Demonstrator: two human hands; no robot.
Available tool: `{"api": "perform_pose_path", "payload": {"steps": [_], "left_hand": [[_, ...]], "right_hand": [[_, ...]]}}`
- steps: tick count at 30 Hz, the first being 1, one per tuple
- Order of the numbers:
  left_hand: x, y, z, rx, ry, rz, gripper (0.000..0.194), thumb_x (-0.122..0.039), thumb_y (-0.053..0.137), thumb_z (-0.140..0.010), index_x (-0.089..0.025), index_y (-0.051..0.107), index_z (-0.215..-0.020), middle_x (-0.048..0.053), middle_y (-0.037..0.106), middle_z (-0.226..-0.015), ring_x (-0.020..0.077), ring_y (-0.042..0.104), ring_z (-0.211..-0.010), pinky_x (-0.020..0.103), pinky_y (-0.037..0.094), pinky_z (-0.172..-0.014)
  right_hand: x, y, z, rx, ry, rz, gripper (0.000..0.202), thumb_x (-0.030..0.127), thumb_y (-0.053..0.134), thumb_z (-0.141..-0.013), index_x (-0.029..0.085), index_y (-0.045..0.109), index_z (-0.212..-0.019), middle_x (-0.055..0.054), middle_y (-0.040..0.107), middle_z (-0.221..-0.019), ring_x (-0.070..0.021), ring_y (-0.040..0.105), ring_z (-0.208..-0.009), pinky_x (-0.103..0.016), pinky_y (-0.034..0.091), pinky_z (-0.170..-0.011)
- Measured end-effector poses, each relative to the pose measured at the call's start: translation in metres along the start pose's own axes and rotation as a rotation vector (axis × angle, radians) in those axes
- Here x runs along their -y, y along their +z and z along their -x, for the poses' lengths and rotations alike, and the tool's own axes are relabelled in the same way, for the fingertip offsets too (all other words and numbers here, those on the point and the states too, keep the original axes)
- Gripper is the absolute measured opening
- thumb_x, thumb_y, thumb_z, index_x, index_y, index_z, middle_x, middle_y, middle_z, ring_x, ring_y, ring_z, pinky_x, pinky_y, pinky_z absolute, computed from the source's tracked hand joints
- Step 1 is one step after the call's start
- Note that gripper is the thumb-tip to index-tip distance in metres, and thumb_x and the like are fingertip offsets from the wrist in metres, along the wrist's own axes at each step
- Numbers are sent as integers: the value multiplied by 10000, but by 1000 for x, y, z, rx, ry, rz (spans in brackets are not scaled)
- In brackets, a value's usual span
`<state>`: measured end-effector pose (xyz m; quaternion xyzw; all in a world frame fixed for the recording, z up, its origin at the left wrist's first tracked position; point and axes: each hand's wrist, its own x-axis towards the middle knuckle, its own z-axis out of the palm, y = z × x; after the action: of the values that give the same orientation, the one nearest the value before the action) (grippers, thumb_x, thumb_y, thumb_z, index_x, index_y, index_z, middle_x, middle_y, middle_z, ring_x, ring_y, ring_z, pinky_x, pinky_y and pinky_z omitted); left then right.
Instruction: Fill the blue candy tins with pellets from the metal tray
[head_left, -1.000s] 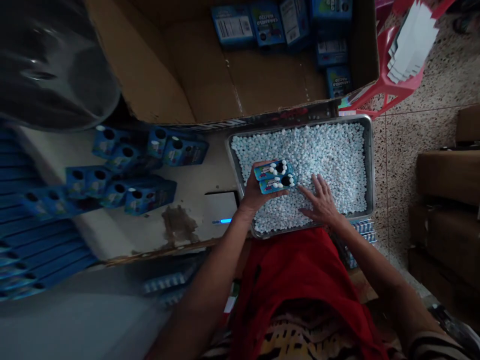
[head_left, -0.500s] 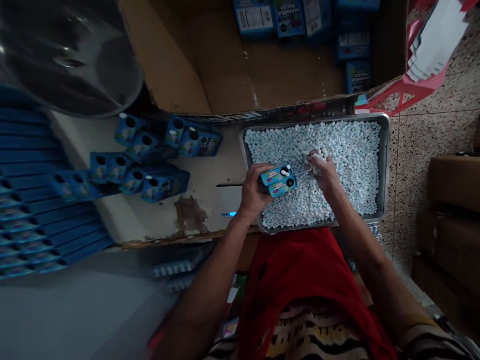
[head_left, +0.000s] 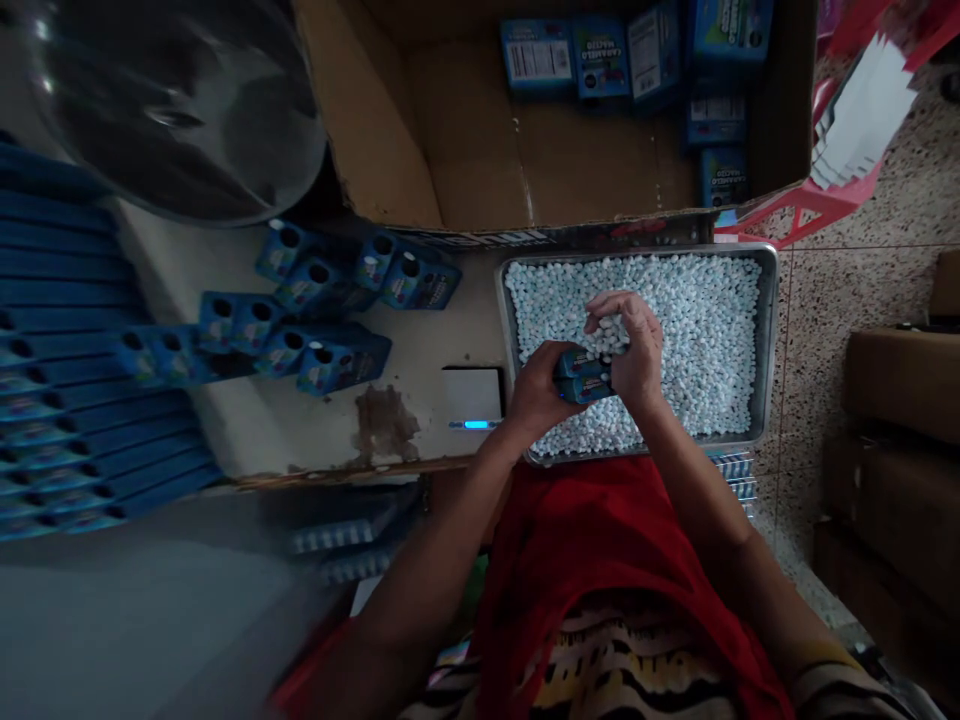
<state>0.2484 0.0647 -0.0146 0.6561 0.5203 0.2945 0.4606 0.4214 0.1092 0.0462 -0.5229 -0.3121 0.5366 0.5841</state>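
Two small blue candy boxes (head_left: 582, 388), side by side, are gripped in my left hand (head_left: 541, 392) over the tray's near left part. My right hand (head_left: 636, 350) is cupped around a handful of white candies (head_left: 609, 334) right at the tops of these boxes, partly covering them. Under both hands lies a metal tray (head_left: 766, 350) filled with small pale blue and white candies (head_left: 697, 340). Whether candies are dropping into the box holes is hidden by the right hand.
Left of the tray sits a small white scale (head_left: 472, 392) with a lit display. Several blue boxes with round holes (head_left: 330, 362) stand farther left, beside stacked boxes (head_left: 60, 400). Behind the tray is a large cardboard box (head_left: 570, 160) holding blue boxes. Cartons (head_left: 900, 385) stand at right.
My right hand has lifted a handful of candies from the tray and moved left to the boxes. My left hand, holding the boxes, has shifted slightly right. The head view has also shifted.
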Motion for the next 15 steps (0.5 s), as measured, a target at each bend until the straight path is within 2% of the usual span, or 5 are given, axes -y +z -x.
{"api": "perform_pose_path", "payload": {"steps": [3, 6, 9, 12, 15], "left_hand": [[3, -2, -1, -38, 30, 17, 665, -339, 947, -749, -251, 649, -1336, 51, 724, -1230, 308, 753, -1109, 478, 654, -942], [13, -2, -9, -87, 59, 26, 627, -407, 944, -799, -247, 639, -1322, 69, 704, -1299, 329, 716, -1242, 528, 622, -1064], [22, -3, -19, -70, 103, 59, 613, -509, 937, -839, -249, 639, -1307, 84, 704, -1334, 339, 684, -1343, 566, 581, -1168], [24, -5, -27, -72, 149, 169, 739, -641, 965, -787, -267, 618, -1322, 107, 702, -1343, 365, 690, -1376, 627, 566, -1213], [20, -6, -30, -60, 192, 272, 710, -632, 974, -787, -329, 617, -1320, 100, 712, -1347, 369, 700, -1384, 674, 544, -1248]], "right_hand": [[1, -5, 5, 47, -106, -4, 440, 615, 599, -1068, 289, 770, -826, -53, 726, -924, -280, 703, -1070, -462, 541, -1115], [8, -11, 19, 267, -105, 78, 443, 674, 599, -1054, 306, 820, -945, -51, 795, -1180, -305, 698, -1268, -526, 485, -1230], [19, -24, 30, 410, -122, 253, 523, 763, 525, -1060, 346, 839, -1043, -15, 742, -1474, -327, 534, -1576, -596, 330, -1368], [19, -58, 24, 290, -167, 418, 563, 757, 430, -1098, 355, 824, -1129, -8, 628, -1633, -325, 493, -1619, -628, 351, -1355], [0, -104, -2, 78, -191, 786, 488, 705, 555, -1078, 320, 785, -1270, -98, 604, -1611, -349, 536, -1551, -642, 400, -1311]]}}
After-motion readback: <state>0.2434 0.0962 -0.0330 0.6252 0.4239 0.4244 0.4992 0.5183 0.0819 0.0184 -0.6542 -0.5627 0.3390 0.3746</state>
